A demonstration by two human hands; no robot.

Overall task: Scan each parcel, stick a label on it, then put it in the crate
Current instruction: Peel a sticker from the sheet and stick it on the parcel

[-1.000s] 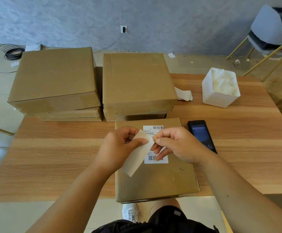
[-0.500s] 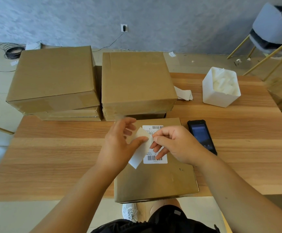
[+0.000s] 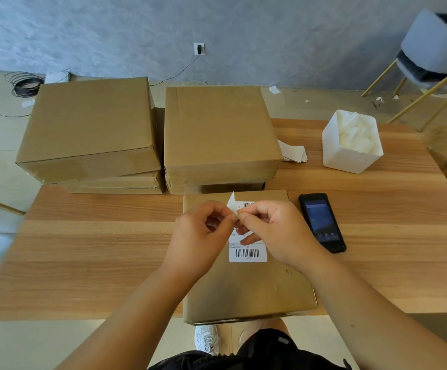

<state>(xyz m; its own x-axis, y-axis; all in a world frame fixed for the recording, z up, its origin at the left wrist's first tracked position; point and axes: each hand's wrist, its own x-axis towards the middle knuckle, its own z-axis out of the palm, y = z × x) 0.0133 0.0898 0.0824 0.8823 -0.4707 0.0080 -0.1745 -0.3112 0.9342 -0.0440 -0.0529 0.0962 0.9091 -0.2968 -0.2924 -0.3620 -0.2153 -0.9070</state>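
A flat cardboard parcel [image 3: 246, 287] lies at the table's near edge, with a white barcode label [image 3: 247, 253] stuck on its top. Above it, my left hand [image 3: 201, 236] and my right hand [image 3: 275, 231] meet and pinch a small crumpled white backing paper [image 3: 232, 204] between their fingertips. The label's upper part is hidden under my fingers. A black handheld scanner [image 3: 322, 222] lies screen up just right of the parcel.
Two stacks of cardboard boxes [image 3: 89, 129] [image 3: 217, 132] stand behind the parcel. A white bin [image 3: 350, 153] full of crumpled paper sits at the back right, loose paper slips [image 3: 293, 153] beside it. A chair [image 3: 436, 54] stands beyond the table [image 3: 83, 249].
The long strip of backing paper that hung from my left hand has been folded up into a small piece held between both hands. The parcel's lower barcode is now uncovered.
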